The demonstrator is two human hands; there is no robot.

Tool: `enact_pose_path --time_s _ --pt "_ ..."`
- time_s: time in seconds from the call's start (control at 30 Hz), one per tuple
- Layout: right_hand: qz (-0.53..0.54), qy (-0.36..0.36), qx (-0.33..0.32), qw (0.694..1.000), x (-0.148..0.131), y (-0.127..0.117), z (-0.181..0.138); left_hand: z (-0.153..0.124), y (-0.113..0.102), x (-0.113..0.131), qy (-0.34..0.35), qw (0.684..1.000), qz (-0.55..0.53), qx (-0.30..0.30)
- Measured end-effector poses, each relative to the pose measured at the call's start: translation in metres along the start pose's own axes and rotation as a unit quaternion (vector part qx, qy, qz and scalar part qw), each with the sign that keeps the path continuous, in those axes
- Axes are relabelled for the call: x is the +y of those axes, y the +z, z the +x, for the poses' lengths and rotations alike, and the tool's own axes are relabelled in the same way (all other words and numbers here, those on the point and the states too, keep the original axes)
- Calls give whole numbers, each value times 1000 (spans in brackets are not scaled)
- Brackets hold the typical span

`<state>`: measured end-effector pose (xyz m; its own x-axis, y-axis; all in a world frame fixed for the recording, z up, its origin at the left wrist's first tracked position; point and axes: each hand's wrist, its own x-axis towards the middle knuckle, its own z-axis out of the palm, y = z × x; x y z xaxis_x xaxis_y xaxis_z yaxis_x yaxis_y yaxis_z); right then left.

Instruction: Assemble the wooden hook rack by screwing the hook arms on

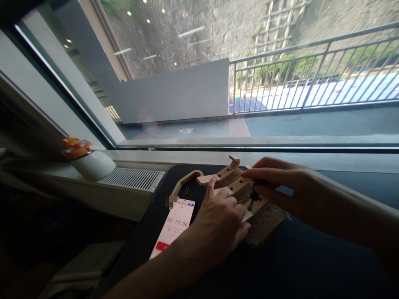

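Observation:
My left hand [222, 211] lies over the wooden pieces, its index finger stretched onto a hooked wooden strip [229, 171] with dark holes. Its other fingers are bent and press a second wooden strip [240, 183] down on a worn brown board [264, 226]; the thumb rests at the near side. My right hand [280, 178] is closed around the top of a dark-handled tool [254, 194]. The tool's narrow shaft points down at the wood beside my left fingers. Whether it is a hand drill or a screwdriver, I cannot tell.
A phone [175, 222] with a running timer lies on the dark table [311, 257], left of my hand. Behind it are another hooked wooden piece [187, 177] and two thin pins [186, 190]. A white pot-like object [95, 165] with an orange top stands by a vent [134, 178] below the window.

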<state>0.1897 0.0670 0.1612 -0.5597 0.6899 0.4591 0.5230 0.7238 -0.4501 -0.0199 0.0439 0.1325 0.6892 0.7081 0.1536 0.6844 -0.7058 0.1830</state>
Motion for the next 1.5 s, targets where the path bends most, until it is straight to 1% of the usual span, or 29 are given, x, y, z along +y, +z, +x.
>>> enact_pose_path --time_s 0.1,0.27,0.43,0.6,0.77,0.87,0.93,1.07,1.13,1.2,1.3,1.4,1.5 --pt "31 15 -9 999 -4 0 2 0 0 0 0 1000 0 -2" --pt "45 8 -22 999 -6 2 2 -1 0 -1 -3 1000 -12 -4" --pt "12 29 -24 999 4 1 -2 -1 0 -1 7 1000 -5 4" --pt "-28 67 -6 997 9 -3 -1 0 2 -1 12 1000 2 13" --pt "-65 47 24 997 3 -1 4 0 1 0 10 1000 0 11" --pt "-83 35 30 996 0 2 5 0 0 0 6 1000 6 10" --pt "-66 24 25 997 -2 3 5 0 0 0 3 1000 5 9" --pt "39 -3 -19 999 -4 3 4 0 1 0 3 1000 -5 4" --pt "62 1 -35 997 -5 3 3 -1 1 -1 3 1000 -6 3" --pt "65 9 -34 997 -4 3 2 -1 0 -1 2 1000 -4 2" --pt "47 19 -20 999 2 3 1 -1 -1 0 2 1000 -5 -3" --pt "-2 26 0 1000 10 0 1 0 -1 0 7 1000 -1 -3" --pt "-38 47 8 998 14 -2 1 1 0 0 6 1000 3 3"
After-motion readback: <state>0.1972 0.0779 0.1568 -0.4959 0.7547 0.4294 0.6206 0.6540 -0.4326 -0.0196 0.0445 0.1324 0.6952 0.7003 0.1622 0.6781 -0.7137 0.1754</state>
